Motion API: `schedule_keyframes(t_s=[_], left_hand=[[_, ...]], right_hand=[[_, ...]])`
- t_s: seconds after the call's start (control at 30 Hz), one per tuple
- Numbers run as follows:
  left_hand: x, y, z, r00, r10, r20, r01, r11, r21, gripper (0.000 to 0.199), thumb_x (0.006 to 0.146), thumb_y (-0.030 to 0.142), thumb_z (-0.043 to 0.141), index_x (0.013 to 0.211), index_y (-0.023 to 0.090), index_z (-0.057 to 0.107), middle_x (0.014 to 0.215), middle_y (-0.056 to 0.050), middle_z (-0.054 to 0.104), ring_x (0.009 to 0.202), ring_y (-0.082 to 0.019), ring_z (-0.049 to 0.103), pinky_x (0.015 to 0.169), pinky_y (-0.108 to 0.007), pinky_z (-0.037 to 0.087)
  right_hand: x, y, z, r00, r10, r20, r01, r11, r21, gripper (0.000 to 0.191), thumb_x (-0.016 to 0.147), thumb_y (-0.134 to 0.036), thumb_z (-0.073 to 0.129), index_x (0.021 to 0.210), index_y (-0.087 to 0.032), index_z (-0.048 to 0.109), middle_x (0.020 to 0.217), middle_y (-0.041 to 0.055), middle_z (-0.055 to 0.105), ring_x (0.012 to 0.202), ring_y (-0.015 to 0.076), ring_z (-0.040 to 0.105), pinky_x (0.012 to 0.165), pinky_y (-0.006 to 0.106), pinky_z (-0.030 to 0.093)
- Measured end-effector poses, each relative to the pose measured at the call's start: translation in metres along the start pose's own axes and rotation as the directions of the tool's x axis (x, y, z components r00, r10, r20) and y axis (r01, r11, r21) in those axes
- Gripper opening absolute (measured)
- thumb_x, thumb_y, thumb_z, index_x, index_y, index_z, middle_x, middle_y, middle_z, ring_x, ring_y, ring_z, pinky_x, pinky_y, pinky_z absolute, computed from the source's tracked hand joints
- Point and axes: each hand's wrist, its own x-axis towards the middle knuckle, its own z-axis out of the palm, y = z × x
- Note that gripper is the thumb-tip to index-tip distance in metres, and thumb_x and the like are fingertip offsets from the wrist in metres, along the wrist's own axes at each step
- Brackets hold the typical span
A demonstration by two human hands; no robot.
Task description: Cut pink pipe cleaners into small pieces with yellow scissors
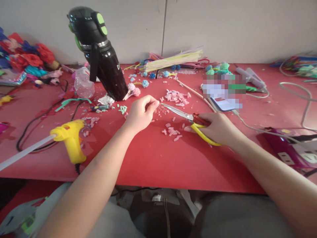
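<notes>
Forearms point(100, 165) nearest, R hand point(219, 127) grips scissors point(179, 112) mid-table, prob. stiff, light, best held by handles point(198, 130); L hand point(142, 110) pinched left of blade tips, contents unclear, nr. soft-looking pink bits point(176, 97).

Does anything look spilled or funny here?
Short pink pieces lie loose and jumbled on the red tabletop, on either side of the silver-bladed scissors with red-and-yellow handles, so they look a bit spilled.

We've got scissors point(184, 114) in our right hand point(219, 127), tips just beside our pinching left hand point(141, 114), pink bits point(176, 98) scattered across the red table point(158, 162)!
</notes>
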Motion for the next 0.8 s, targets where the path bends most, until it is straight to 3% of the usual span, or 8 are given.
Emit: schedule_keyframes(t_s=[0.8], left_hand=[[0.0006, -0.0018, 0.0024, 0.999, 0.019, -0.042, -0.02, 1.0, -0.013, 0.023, 0.103, 0.03, 0.067, 0.082, 0.021, 0.062, 0.072, 0.0, 0.066, 0.066, -0.016, 0.059, 0.065, -0.029, 0.047]], right_hand=[[-0.0002, -0.0023, -0.0035, 1.0, -0.019, 0.009, 0.019, 1.0, 0.024, 0.083, 0.065, -0.101, 0.072, 0.061, -0.026, 0.036, 0.062, -0.0016, 0.03, 0.062, 0.0152, 0.029, 0.055, 0.035, 0.025]])
